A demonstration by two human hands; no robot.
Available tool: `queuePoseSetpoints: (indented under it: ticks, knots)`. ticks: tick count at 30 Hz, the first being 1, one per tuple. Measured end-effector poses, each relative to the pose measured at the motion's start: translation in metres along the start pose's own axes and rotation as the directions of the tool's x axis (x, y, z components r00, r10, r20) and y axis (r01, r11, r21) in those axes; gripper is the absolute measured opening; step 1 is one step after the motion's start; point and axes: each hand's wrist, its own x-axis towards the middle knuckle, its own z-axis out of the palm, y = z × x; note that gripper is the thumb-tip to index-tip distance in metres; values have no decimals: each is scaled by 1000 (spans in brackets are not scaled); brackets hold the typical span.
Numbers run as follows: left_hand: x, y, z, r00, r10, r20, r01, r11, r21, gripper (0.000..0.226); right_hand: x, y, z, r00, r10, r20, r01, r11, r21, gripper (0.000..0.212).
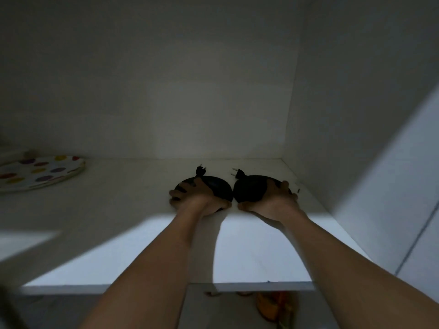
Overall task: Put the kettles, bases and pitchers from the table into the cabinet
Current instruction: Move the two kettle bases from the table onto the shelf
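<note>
Two round black kettle bases lie side by side on the white cabinet shelf (pixel 237 252), toward its right half. My left hand (pixel 198 198) grips the left base (pixel 217 186) from the front, fingers spread over its top. My right hand (pixel 273 201) holds the right base (pixel 249 189) the same way. The two bases touch at their edges. Behind each base a black plug sticks up: the left plug (pixel 200 170) and the right plug (pixel 238 173). No kettle or pitcher is in view.
A white plate with coloured dots (pixel 40 173) lies at the shelf's far left. The cabinet's right wall (pixel 356 115) stands close to the right base. Below the shelf's front edge, orange objects (pixel 273 305) show dimly.
</note>
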Motion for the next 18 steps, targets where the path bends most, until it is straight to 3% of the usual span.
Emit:
queuePoseSetpoints:
  ticks: [4, 6, 8, 11, 14, 18]
  knots:
    - [-34, -16, 3, 994, 40, -98, -48, 996, -76, 145, -31, 7, 3, 999, -20, -26, 20, 1000, -7, 136]
    - [-51, -26, 0, 988, 65, -140, -75, 995, -66, 150, -48, 11, 1, 995, -34, -90, 33, 999, -12, 125]
    - [-70, -34, -8, 982, 60, -181, -68, 997, -39, 138, -65, 11, -1, 987, -49, -154, 51, 999, 11, 104]
    - [-101, -50, -20, 949, 101, -299, -91, 995, 48, 103, -96, 3, 2, 973, -105, -204, 117, 992, 49, 82]
    - [-144, -78, -31, 881, 195, -431, -125, 975, 184, 81, -134, -16, 10, 939, -237, -250, 256, 966, 45, 76]
    - [-212, -137, -58, 814, 167, -556, -41, 972, 231, 75, -202, -65, 22, 880, -420, -223, 439, 897, 45, 69]
